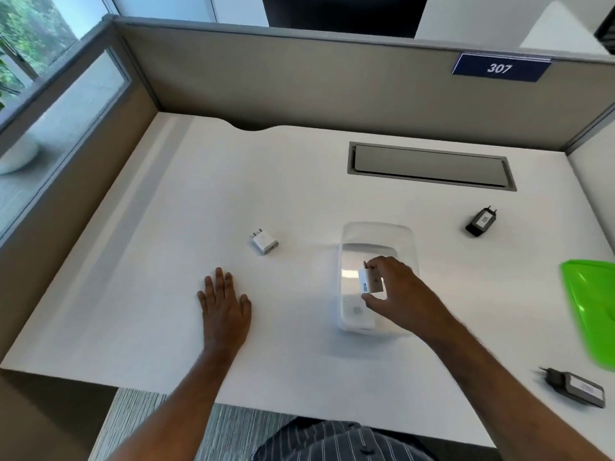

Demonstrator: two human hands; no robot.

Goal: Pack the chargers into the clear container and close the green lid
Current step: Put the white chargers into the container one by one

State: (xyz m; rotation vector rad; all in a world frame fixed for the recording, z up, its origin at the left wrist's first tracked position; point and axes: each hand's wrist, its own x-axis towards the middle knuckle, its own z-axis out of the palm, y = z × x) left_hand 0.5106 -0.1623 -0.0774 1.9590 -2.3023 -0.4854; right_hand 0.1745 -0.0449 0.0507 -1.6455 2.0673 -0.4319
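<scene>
Single head-worn wide-angle view, looking forward and steeply down onto the white table from close above its near edge; partition wall fills the top, frame edges visibly curved.

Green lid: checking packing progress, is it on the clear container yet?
No, the green lid lies on the desk to the right, apart from the open clear container.

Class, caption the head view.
Right hand lowers a white charger into the clear container; left hand rests flat.
</scene>
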